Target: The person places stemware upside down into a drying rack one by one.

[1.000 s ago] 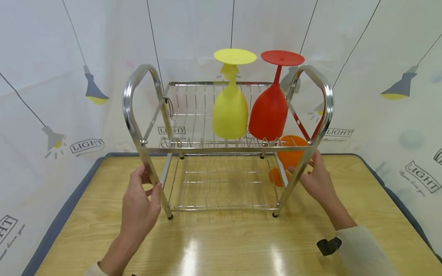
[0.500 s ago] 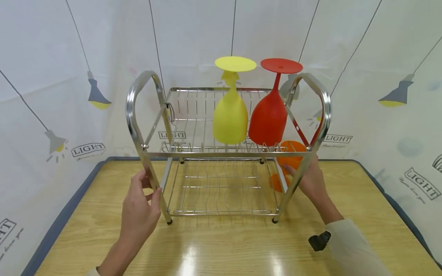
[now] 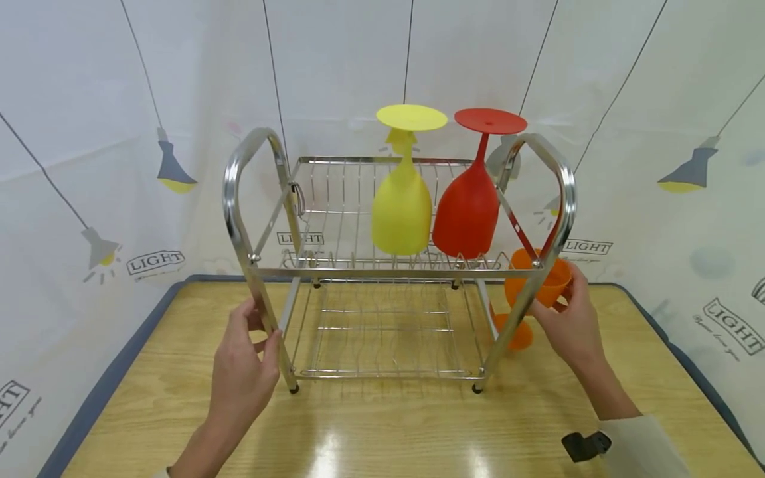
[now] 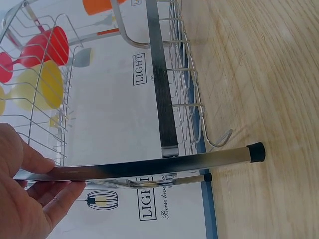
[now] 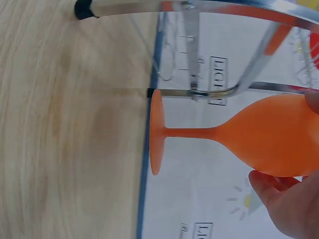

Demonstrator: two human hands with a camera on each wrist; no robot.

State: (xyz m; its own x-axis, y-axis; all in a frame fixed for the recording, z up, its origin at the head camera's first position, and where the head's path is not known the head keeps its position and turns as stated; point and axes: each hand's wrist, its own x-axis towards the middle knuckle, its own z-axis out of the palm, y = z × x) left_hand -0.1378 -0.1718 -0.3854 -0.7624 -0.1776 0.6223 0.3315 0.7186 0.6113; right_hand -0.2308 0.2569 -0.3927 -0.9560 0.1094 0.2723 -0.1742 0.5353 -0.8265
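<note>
My left hand point(image 3: 245, 365) grips the front left leg of a two-tier metal dish rack point(image 3: 382, 272). In the left wrist view, thumb and fingers pinch that leg point(image 4: 209, 160) from both sides. On the rack's right, my right hand point(image 3: 570, 332) holds an orange wine glass point(image 3: 551, 284) by its bowl. The glass is upright with its foot downward, partly behind the front right leg. Its stem and foot show plainly in the right wrist view. Upside down on the upper tier stand a yellow wine glass point(image 3: 400, 216) and a red wine glass point(image 3: 467, 216), bowls down.
The rack's lower tier point(image 3: 385, 322) holds no glasses. It stands on a wooden table point(image 3: 382, 425) with a blue-grey edge. A white sheet point(image 3: 335, 60) printed with lamps hangs behind and at both sides.
My right hand has moved the orange wine glass to the right, out from behind the rack's right side. The left hand keeps its grip; the whole view has shifted slightly.
</note>
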